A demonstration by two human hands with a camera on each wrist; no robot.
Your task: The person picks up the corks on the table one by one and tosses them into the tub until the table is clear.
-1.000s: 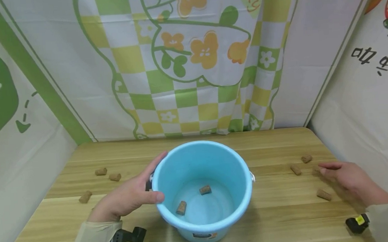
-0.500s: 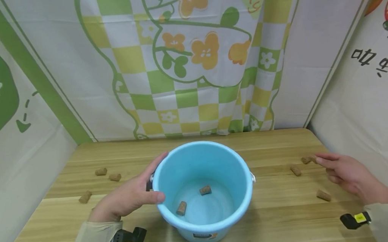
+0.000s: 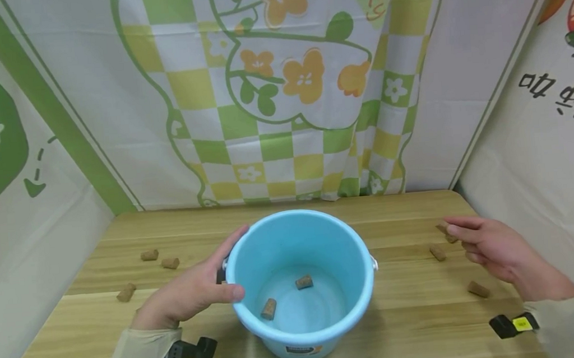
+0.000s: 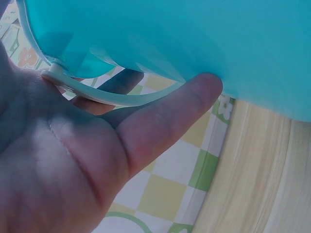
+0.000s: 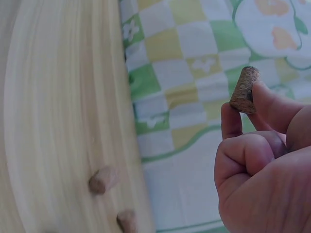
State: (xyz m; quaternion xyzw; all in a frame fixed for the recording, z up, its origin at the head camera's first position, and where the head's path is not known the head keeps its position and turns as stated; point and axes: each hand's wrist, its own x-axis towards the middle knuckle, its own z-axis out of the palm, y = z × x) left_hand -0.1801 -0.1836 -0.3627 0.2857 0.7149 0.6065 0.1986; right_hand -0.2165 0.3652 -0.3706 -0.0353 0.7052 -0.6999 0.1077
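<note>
Head view has the left hand (image 3: 189, 290) spread wide against the bucket (image 3: 291, 235), likely to steady it. The right hand (image 3: 497, 249) pinches a cork (image 5: 244, 90), its small size suiting fingertips.

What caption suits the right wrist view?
Right hand pinching a cork; other corks lie on the wooden tabletop.

One bucket (image 3: 296, 235) on one tabletop (image 3: 403, 304), and nine corks showing! Two corks (image 3: 303, 281) sit inside, three (image 3: 170, 263) lie left, three (image 3: 478, 289) right, one more in the right grip (image 3: 495, 247); two grips, two wrist cameras (image 3: 199, 349).
</note>
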